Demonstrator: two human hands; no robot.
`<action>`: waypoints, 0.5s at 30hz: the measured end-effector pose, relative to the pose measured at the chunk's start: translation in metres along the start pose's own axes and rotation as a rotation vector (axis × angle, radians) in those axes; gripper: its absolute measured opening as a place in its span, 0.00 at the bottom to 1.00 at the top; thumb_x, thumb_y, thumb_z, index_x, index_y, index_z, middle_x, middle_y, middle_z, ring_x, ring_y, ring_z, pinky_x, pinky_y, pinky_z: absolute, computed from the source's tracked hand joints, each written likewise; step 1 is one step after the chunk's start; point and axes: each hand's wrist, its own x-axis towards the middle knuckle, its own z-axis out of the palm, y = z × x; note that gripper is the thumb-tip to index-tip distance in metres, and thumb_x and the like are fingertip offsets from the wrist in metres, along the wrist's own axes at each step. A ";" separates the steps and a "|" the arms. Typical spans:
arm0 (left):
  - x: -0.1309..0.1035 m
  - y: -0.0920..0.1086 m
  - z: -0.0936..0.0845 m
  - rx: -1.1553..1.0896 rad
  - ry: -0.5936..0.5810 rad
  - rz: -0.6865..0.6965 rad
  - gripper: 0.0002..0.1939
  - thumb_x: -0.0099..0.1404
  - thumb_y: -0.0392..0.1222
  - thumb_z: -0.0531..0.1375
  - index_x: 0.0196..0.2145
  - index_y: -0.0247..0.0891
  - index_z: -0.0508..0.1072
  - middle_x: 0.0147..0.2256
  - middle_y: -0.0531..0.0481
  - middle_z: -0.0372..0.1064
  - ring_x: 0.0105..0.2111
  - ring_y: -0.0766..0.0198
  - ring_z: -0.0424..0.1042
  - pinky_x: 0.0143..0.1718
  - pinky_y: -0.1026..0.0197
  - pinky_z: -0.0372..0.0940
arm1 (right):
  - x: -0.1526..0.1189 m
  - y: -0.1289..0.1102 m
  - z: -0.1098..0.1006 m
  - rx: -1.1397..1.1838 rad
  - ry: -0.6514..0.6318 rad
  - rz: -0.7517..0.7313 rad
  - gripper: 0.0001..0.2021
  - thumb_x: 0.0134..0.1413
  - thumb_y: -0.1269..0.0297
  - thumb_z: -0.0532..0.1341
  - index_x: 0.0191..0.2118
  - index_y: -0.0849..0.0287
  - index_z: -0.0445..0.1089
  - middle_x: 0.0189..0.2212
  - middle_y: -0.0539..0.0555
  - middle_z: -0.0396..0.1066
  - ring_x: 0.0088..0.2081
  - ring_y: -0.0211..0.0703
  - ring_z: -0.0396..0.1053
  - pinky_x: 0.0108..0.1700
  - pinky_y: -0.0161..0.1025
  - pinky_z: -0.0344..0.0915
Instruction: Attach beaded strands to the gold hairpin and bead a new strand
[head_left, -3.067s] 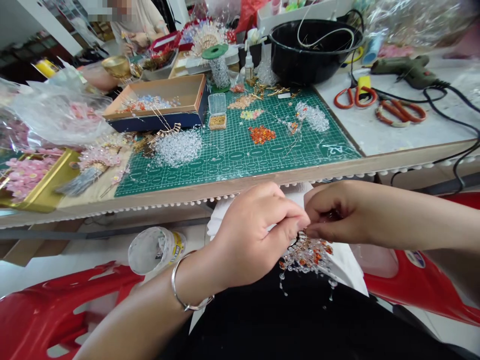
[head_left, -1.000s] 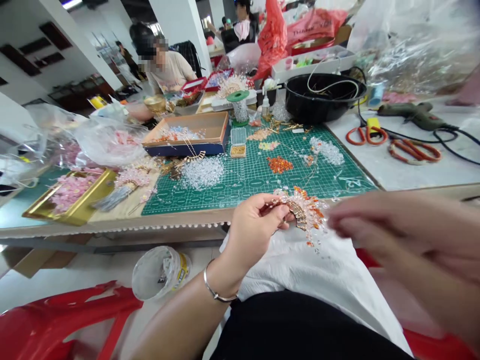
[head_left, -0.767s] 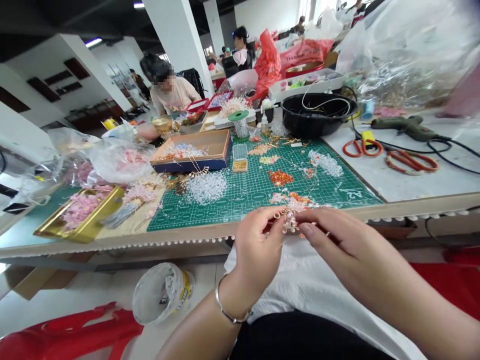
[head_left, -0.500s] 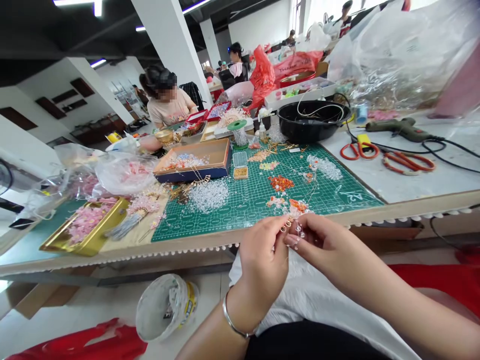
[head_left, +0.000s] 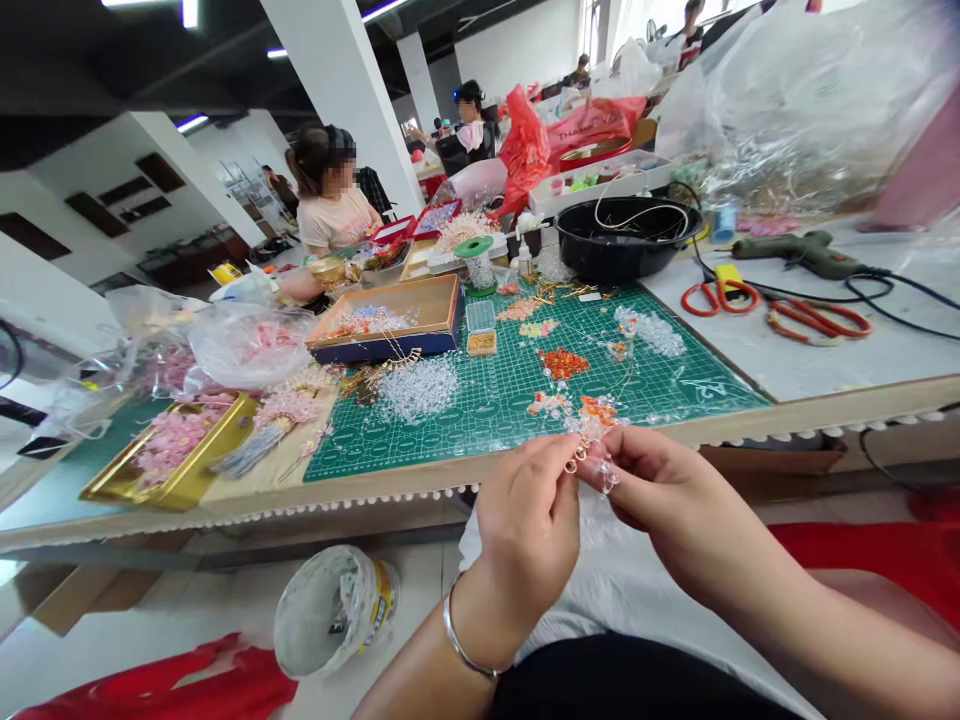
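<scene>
My left hand [head_left: 529, 515], with a silver bangle on its wrist, pinches a beaded piece [head_left: 577, 458] with small gold rings. Facing it, my right hand [head_left: 656, 480] closes its thumb and fingers on the clear beads [head_left: 607, 478] of the same piece. Both hands meet at the table's front edge, over my lap. Just beyond them, orange and pink beads [head_left: 598, 408] lie on the green cutting mat [head_left: 495, 385]. An orange-red bead pile [head_left: 564, 362] and a clear bead pile [head_left: 420, 388] are farther back.
A gold tray [head_left: 225, 440] of pink flowers and an open box [head_left: 442, 310] are at the left. Behind the mat stands a black basin [head_left: 622, 255]; red-handled scissors [head_left: 701, 300] and a glue gun [head_left: 814, 255] lie right. A person [head_left: 334, 205] sits across the table.
The gold rings have shifted slightly between my fingers, and the clear beads have moved a little right with my right fingertips. The person across the table has turned their head and sits more upright.
</scene>
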 end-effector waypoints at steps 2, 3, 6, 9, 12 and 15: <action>0.000 0.000 0.000 -0.008 0.009 -0.028 0.14 0.65 0.26 0.59 0.46 0.37 0.75 0.40 0.46 0.79 0.41 0.60 0.79 0.44 0.58 0.75 | -0.001 -0.003 -0.002 -0.045 -0.050 0.000 0.17 0.54 0.50 0.64 0.26 0.57 0.64 0.21 0.44 0.49 0.24 0.34 0.42 0.25 0.36 0.43; 0.000 0.000 0.000 -0.009 0.009 -0.050 0.13 0.65 0.27 0.59 0.46 0.37 0.75 0.40 0.46 0.79 0.40 0.60 0.79 0.44 0.58 0.76 | -0.002 -0.004 -0.003 -0.060 -0.086 0.008 0.17 0.54 0.49 0.64 0.26 0.57 0.65 0.21 0.44 0.49 0.24 0.35 0.43 0.25 0.36 0.43; 0.000 0.000 -0.001 -0.016 0.009 -0.114 0.11 0.66 0.29 0.60 0.45 0.38 0.76 0.39 0.46 0.79 0.40 0.60 0.79 0.44 0.57 0.75 | -0.005 -0.007 -0.008 -0.011 -0.172 0.045 0.15 0.55 0.51 0.63 0.27 0.57 0.66 0.23 0.47 0.54 0.26 0.36 0.49 0.28 0.36 0.48; 0.000 0.000 -0.001 -0.041 0.013 -0.138 0.11 0.65 0.29 0.61 0.44 0.38 0.76 0.39 0.47 0.79 0.39 0.62 0.78 0.42 0.60 0.75 | -0.010 -0.007 -0.012 0.084 -0.219 0.061 0.15 0.57 0.53 0.63 0.27 0.57 0.65 0.27 0.48 0.58 0.32 0.38 0.54 0.34 0.36 0.54; 0.001 0.001 -0.001 -0.037 0.026 -0.150 0.10 0.65 0.30 0.61 0.43 0.38 0.75 0.38 0.48 0.79 0.37 0.62 0.78 0.39 0.61 0.74 | -0.015 -0.004 -0.013 0.193 -0.270 0.084 0.13 0.57 0.54 0.65 0.29 0.56 0.66 0.29 0.48 0.62 0.36 0.39 0.59 0.40 0.35 0.57; 0.002 0.002 -0.002 -0.014 0.028 -0.154 0.09 0.65 0.31 0.61 0.43 0.38 0.75 0.37 0.47 0.79 0.37 0.62 0.78 0.39 0.60 0.74 | -0.018 -0.003 -0.014 0.285 -0.321 0.101 0.10 0.57 0.56 0.65 0.31 0.56 0.69 0.31 0.48 0.67 0.38 0.38 0.64 0.43 0.35 0.60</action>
